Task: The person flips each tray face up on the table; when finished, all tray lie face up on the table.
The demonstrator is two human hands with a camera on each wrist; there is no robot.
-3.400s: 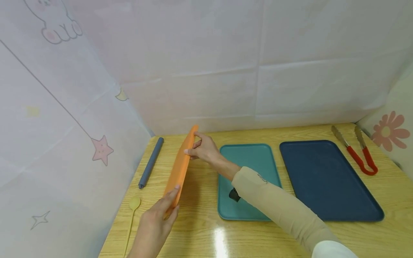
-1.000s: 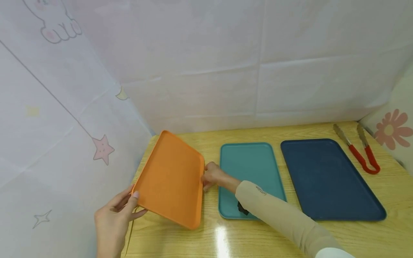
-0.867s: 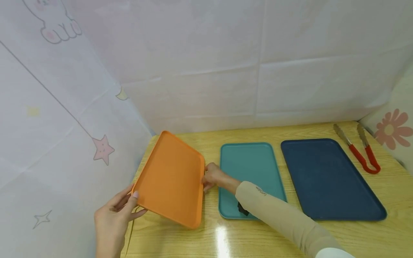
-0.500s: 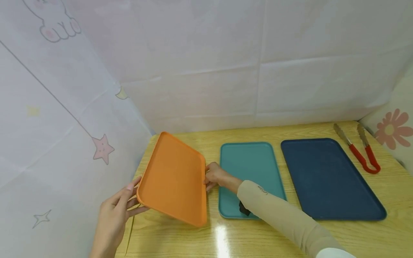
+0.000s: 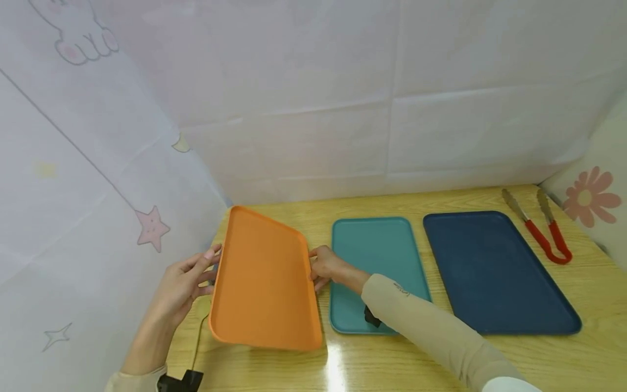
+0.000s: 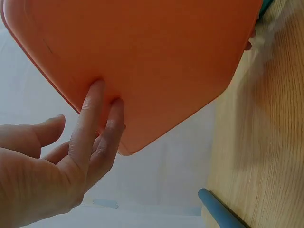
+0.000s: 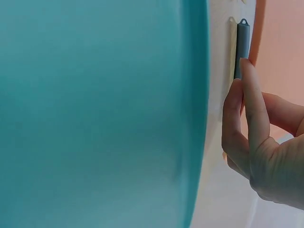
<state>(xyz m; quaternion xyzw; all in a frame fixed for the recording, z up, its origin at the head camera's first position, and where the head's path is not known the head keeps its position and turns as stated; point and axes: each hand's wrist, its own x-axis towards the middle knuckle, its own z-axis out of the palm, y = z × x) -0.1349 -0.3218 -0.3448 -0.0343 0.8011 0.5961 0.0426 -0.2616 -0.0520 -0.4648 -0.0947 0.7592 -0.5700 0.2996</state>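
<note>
An orange tray (image 5: 266,283) is held tilted above the left part of the table, its right side lower. My left hand (image 5: 178,283) is at its left edge. In the left wrist view, straight fingertips of the left hand (image 6: 71,156) touch the tray's underside, while the thumb stands off the rim. My right hand (image 5: 327,267) pinches the tray's right rim between thumb and fingers, close to the teal tray (image 5: 374,245). The right wrist view shows the right hand (image 7: 261,137) from behind, partly hiding the orange tray's edge.
A navy tray (image 5: 499,272) lies to the right, with red-handled tongs (image 5: 551,239) beyond it. A yellow spoon (image 5: 202,309) lies by the left table edge. The blue-grey rod (image 6: 219,210) is mostly hidden behind the orange tray in the head view.
The orange tray has turned from near-upright to face the head camera. In the last second, my left hand has moved up along its left edge, the thumb leaving the face. The right hand has barely moved.
</note>
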